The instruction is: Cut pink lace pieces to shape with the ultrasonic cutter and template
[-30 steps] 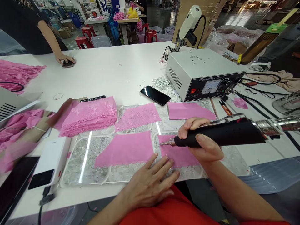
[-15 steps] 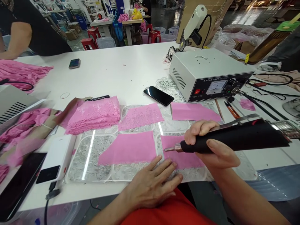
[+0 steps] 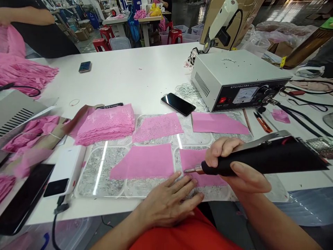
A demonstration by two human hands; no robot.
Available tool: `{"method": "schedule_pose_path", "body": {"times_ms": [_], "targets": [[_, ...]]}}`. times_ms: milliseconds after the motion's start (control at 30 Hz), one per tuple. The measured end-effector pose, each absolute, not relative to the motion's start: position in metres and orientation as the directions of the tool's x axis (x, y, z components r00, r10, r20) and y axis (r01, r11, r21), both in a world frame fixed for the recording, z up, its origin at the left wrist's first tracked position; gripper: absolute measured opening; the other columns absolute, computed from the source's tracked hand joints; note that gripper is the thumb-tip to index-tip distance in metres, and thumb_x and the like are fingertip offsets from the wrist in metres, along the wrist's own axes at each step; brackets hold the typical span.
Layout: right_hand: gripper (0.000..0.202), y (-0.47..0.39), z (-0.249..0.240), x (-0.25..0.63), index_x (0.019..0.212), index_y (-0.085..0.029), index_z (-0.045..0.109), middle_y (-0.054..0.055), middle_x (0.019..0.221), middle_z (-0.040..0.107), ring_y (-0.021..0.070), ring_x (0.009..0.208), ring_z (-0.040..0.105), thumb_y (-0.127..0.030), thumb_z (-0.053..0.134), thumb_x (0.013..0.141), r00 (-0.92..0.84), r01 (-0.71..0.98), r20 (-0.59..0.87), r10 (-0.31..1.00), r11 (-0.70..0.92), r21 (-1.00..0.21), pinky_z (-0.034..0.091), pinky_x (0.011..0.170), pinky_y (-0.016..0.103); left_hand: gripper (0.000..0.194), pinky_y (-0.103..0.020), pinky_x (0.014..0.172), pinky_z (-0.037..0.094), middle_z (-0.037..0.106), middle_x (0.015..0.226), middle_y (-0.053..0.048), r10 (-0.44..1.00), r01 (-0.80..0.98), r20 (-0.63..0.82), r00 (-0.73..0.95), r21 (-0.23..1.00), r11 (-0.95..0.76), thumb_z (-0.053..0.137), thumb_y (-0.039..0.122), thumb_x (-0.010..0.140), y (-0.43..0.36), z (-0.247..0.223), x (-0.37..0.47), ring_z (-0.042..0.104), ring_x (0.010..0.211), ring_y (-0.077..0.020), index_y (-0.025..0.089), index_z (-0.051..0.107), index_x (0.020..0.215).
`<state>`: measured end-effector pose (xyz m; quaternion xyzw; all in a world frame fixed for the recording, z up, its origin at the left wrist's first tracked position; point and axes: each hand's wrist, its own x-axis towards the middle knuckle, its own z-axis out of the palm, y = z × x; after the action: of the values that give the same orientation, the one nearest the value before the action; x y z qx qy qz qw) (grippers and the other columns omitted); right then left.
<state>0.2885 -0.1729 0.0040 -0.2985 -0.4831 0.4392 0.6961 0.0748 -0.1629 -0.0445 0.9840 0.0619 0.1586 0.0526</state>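
Note:
My right hand (image 3: 234, 163) is wrapped round a black handheld ultrasonic tool (image 3: 267, 156) with a pointed metal tip. That tip is at the left part of a pink fabric piece (image 3: 192, 158); whether it touches the cloth I cannot tell. My left hand (image 3: 174, 198) lies flat with fingers stretched, fingertips on the lower left edge of the same piece. Left of it lies another pink piece (image 3: 145, 161) with a slanted side. Behind these are a pink lace piece (image 3: 158, 127) and a pink plain piece (image 3: 218, 123). All rest on a clear patterned mat (image 3: 101, 187).
A grey control box (image 3: 241, 74) with a meter stands at the right, cabled to the tool. Around the mat are a black phone (image 3: 178, 104), a stack of pink lace (image 3: 106, 125), a white power bank (image 3: 65, 170) and an orange cutter (image 3: 263, 123). Another person's arm (image 3: 31, 16) is at the far left.
The view has shifted slightly. The tool's tip has come down a little toward the pink piece, while my left hand stays in place. The other person's arm has lifted, with pink fabric beneath it.

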Motion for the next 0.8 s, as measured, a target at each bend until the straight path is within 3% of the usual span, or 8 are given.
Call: {"method": "schedule_pose_path", "body": {"times_ms": [467, 633, 800], "targets": [[0.014, -0.171, 0.004, 0.288, 0.082, -0.020, 0.064, 0.001, 0.074, 0.056, 0.0126, 0.055, 0.057, -0.034, 0.066, 0.078, 0.148, -0.277, 0.439, 0.886, 0.464, -0.842, 0.052, 0.048, 0.030, 0.038, -0.040, 0.115, 0.033, 0.057, 0.137, -0.006, 0.147, 0.115, 0.289, 0.946, 0.126, -0.985, 0.047, 0.040, 0.098, -0.162, -0.043, 0.075, 0.047, 0.133, -0.0218, 0.021, 0.054, 0.131], [0.014, -0.170, 0.010, 0.312, 0.077, -0.019, 0.064, 0.001, 0.073, 0.056, 0.0115, 0.052, 0.055, -0.030, 0.066, 0.070, 0.412, -0.211, 0.439, 0.798, 0.552, -0.806, 0.049, 0.048, 0.029, 0.035, -0.040, 0.113, 0.037, 0.058, 0.136, -0.006, 0.182, 0.146, 0.379, 0.907, 0.122, -0.982, 0.047, 0.033, 0.098, -0.161, -0.045, 0.073, 0.048, 0.133, -0.0224, 0.020, 0.055, 0.130], [0.010, -0.172, 0.010, 0.341, 0.070, -0.018, 0.062, 0.000, 0.071, 0.054, 0.0108, 0.050, 0.053, -0.026, 0.061, 0.064, 0.649, 0.002, 0.478, 0.592, 0.626, -0.780, 0.046, 0.047, 0.029, 0.036, -0.043, 0.120, 0.024, 0.061, 0.133, -0.009, 0.321, 0.282, 0.512, 0.797, 0.156, -0.947, 0.050, 0.020, 0.095, -0.157, -0.052, 0.077, 0.041, 0.138, -0.0239, 0.013, 0.056, 0.130]]}}
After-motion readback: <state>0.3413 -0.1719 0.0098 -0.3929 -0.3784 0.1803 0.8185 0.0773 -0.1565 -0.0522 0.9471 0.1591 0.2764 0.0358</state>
